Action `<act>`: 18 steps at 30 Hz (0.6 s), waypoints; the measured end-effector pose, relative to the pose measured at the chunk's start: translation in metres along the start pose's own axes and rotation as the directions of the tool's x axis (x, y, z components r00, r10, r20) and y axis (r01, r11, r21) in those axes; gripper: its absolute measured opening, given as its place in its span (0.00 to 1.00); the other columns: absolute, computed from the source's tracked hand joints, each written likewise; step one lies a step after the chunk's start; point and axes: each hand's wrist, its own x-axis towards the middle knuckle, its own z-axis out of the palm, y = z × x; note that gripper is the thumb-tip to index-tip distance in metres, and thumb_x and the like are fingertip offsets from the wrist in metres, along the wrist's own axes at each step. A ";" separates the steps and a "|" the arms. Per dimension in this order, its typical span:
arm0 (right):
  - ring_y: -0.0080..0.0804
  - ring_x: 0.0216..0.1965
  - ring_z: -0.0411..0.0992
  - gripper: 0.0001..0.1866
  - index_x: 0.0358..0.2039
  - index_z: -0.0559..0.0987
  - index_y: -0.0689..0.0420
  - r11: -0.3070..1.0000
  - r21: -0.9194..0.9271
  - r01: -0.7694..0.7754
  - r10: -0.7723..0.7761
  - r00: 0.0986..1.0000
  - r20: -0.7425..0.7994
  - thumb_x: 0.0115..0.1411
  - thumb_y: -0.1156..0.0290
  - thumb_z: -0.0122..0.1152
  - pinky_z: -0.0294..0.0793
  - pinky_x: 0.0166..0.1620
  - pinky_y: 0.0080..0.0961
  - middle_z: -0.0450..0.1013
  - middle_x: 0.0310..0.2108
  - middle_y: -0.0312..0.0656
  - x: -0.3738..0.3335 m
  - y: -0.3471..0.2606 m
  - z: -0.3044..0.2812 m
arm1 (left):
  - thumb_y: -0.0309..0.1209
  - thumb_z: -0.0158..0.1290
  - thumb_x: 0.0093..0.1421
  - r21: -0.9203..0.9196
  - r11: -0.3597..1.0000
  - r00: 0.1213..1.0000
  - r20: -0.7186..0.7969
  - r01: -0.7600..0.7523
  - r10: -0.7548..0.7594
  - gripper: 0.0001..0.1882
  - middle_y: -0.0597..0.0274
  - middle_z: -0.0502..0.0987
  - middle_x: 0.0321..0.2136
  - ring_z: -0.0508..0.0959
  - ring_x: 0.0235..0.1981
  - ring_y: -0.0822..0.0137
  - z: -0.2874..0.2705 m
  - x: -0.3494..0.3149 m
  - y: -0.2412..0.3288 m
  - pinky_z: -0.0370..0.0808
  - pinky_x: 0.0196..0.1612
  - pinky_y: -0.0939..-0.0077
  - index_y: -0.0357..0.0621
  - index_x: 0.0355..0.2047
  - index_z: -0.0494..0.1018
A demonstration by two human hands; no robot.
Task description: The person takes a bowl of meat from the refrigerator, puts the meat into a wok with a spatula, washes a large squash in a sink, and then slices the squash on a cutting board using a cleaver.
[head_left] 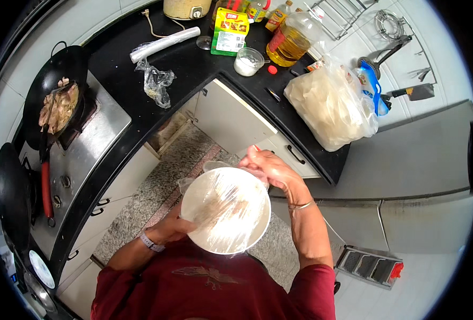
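Note:
In front of my chest a white round bowl [218, 234] is tilted toward me, with clear cling film [236, 205] stretched shiny and wrinkled over its mouth. What lies under the film is hard to make out. My left hand [173, 226] grips the bowl's left side, thumb at the rim and the other fingers hidden beneath. At the far right rim my right hand [271, 168] has its fingers curled closed on the gathered edge of the film. Loose film sticks out past the far rim.
At left, a wok [39, 114] of sliced meat with a red-handled spatula [45, 181] sits on the stove [100, 128]. The black counter holds a film roll [164, 44], crumpled plastic [157, 85], an oil jug [292, 40] and a stuffed plastic bag [330, 101]. A grater [367, 266] is at lower right.

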 end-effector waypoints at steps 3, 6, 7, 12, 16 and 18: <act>0.20 0.35 0.72 0.18 0.42 0.81 0.62 0.974 0.225 0.030 -0.063 0.989 0.137 0.64 0.58 0.62 0.74 0.38 0.21 0.77 0.34 0.35 -0.026 0.023 -0.020 | 0.38 0.62 0.45 0.028 0.999 1.000 0.003 -0.023 0.023 0.54 0.49 0.61 0.63 0.63 0.64 0.57 0.001 0.002 0.005 0.62 0.65 0.62 0.36 0.68 0.47; 0.22 0.34 0.72 0.17 0.45 0.79 0.60 0.954 0.075 0.289 -0.292 0.956 0.022 0.62 0.61 0.65 0.73 0.38 0.22 0.76 0.34 0.35 -0.050 0.024 -0.001 | 0.38 0.62 0.44 0.017 0.999 0.999 -0.004 -0.039 0.039 0.55 0.48 0.61 0.63 0.64 0.63 0.57 -0.003 0.006 0.005 0.63 0.64 0.62 0.37 0.68 0.46; 0.23 0.35 0.73 0.13 0.43 0.79 0.60 0.943 0.116 0.312 -0.313 0.950 -0.012 0.63 0.65 0.64 0.74 0.40 0.22 0.76 0.34 0.35 -0.051 0.025 0.002 | 0.38 0.62 0.44 0.029 0.999 0.999 -0.006 -0.040 0.041 0.54 0.48 0.61 0.63 0.64 0.63 0.56 -0.002 0.007 0.006 0.63 0.65 0.62 0.37 0.68 0.46; 0.27 0.34 0.75 0.06 0.34 0.77 0.61 0.784 0.482 0.391 -0.310 0.919 -0.241 0.65 0.73 0.57 0.78 0.42 0.26 0.76 0.32 0.39 -0.058 0.032 0.009 | 0.36 0.63 0.45 0.016 0.999 0.999 -0.016 -0.050 0.050 0.53 0.50 0.63 0.62 0.66 0.62 0.56 -0.003 0.011 0.003 0.64 0.64 0.62 0.37 0.68 0.47; 0.28 0.29 0.75 0.07 0.33 0.72 0.60 0.751 0.478 0.456 -0.307 0.882 -0.358 0.68 0.73 0.49 0.79 0.35 0.27 0.74 0.28 0.41 -0.069 0.035 0.015 | 0.33 0.62 0.47 -0.011 0.998 0.997 -0.028 -0.068 0.068 0.50 0.51 0.64 0.61 0.67 0.62 0.57 -0.008 0.012 0.000 0.66 0.63 0.63 0.37 0.68 0.49; 0.27 0.25 0.73 0.07 0.33 0.71 0.60 0.784 0.426 0.451 -0.282 0.870 -0.404 0.68 0.71 0.49 0.78 0.31 0.24 0.73 0.25 0.40 -0.074 0.036 0.017 | 0.31 0.62 0.47 -0.014 0.998 0.998 -0.031 -0.057 0.057 0.49 0.51 0.65 0.61 0.68 0.61 0.57 -0.009 0.011 0.001 0.67 0.63 0.63 0.37 0.67 0.50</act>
